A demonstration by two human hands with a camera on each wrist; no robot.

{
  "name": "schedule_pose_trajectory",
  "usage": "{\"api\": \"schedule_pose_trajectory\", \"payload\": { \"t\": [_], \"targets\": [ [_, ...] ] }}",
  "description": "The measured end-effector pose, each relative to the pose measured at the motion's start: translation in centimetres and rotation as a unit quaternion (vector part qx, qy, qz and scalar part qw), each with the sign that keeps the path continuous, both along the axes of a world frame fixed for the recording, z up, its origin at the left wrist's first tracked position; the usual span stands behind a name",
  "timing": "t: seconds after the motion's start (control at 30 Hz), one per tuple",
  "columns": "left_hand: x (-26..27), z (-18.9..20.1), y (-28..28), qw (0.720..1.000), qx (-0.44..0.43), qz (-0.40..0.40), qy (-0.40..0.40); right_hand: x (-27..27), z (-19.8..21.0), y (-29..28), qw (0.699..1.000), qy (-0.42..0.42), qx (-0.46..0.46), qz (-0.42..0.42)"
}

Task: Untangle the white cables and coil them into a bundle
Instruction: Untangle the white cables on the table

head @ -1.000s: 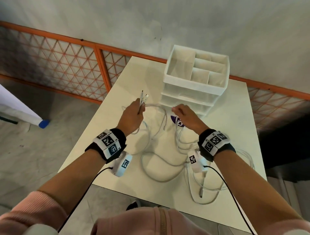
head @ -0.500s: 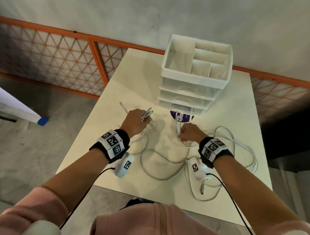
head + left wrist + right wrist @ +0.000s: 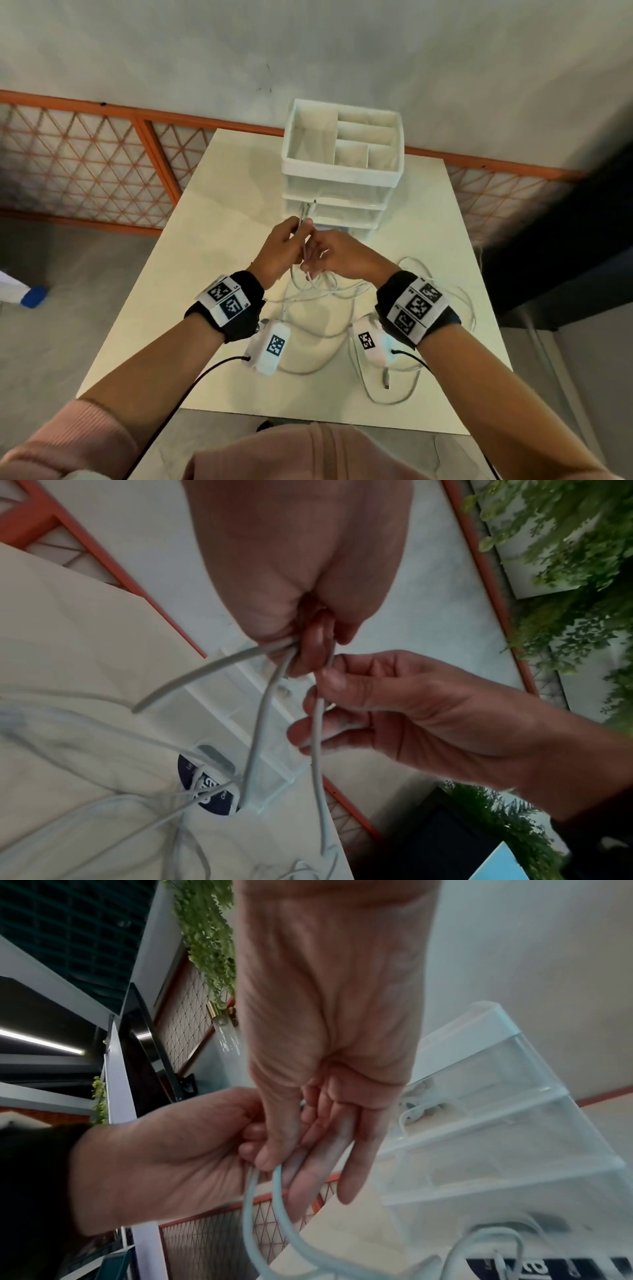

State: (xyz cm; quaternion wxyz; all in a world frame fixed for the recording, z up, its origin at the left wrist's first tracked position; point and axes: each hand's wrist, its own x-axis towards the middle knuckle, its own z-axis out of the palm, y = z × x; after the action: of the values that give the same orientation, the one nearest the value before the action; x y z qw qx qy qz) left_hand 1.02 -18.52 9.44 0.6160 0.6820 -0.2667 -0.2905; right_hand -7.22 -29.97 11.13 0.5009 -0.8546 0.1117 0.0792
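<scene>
Several white cables [image 3: 310, 342] lie in tangled loops on the cream table [image 3: 212, 246]. My left hand [image 3: 281, 245] is lifted over the table's middle and grips a bunch of cable ends, with the connectors [image 3: 308, 208] sticking up above the fist. In the left wrist view three strands [image 3: 263, 704] hang out of the left hand [image 3: 301, 593]. My right hand [image 3: 337, 255] is right against the left one and pinches one strand [image 3: 317, 731] between thumb and fingers [image 3: 270, 1156]. More loops [image 3: 448, 298] trail to the right behind my right wrist.
A white drawer organizer [image 3: 342, 171] with open top compartments stands just beyond the hands. A dark round sticker [image 3: 209, 788] lies on the table at its foot. An orange mesh railing [image 3: 150, 150] runs behind the table. One loop with a plug [image 3: 386, 378] lies near the front edge.
My left hand has moved right and up with the cable ends. My right hand has lifted off the table and joined it, now pinching a strand just below the left fist.
</scene>
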Motion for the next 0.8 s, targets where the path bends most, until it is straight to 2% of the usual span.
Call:
{"api": "schedule_pose_trajectory", "payload": {
  "t": [0.07, 0.13, 0.17, 0.23, 0.3, 0.43, 0.5, 0.6, 0.7, 0.8],
  "targets": [
    [0.0, 0.3, 0.2, 1.0, 0.0, 0.026, -0.013, -0.5, 0.0, 0.3, 1.0, -0.012, 0.021, -0.013],
    [0.1, 1.0, 0.5, 0.997, -0.012, 0.071, -0.036, -1.2, -0.3, 0.4, 1.0, -0.001, 0.025, 0.01],
    [0.4, 1.5, 0.8, 0.995, -0.035, 0.094, -0.025, -1.6, -0.6, 0.2, 0.999, 0.006, 0.018, 0.034],
    [1.2, 2.6, 1.5, 0.983, -0.115, 0.134, 0.053, -2.9, -1.7, -0.8, 0.998, 0.017, -0.001, 0.063],
    [2.4, 3.5, 2.5, 0.966, -0.168, 0.18, 0.079, -4.5, -3.0, -2.9, 0.998, 0.037, -0.032, 0.051],
    [4.0, 3.7, 4.6, 0.959, -0.165, 0.23, 0.004, -7.0, -4.0, -7.1, 0.99, 0.099, -0.101, 0.014],
    [3.6, 3.5, 4.9, 0.967, -0.127, 0.209, -0.064, -7.1, -3.3, -8.0, 0.987, 0.102, -0.127, 0.003],
    [1.8, 3.1, 4.1, 0.981, -0.021, 0.11, -0.156, -5.5, -0.5, -6.7, 0.985, 0.058, -0.159, 0.022],
    [-0.7, 3.2, 3.0, 0.99, 0.023, -0.004, -0.14, -3.0, 2.9, -4.4, 0.985, -0.021, -0.171, 0.027],
    [-1.9, 3.2, 2.7, 0.988, 0.016, -0.031, -0.153, -1.8, 5.4, -3.2, 0.984, -0.072, -0.164, 0.018]
  ]
}}
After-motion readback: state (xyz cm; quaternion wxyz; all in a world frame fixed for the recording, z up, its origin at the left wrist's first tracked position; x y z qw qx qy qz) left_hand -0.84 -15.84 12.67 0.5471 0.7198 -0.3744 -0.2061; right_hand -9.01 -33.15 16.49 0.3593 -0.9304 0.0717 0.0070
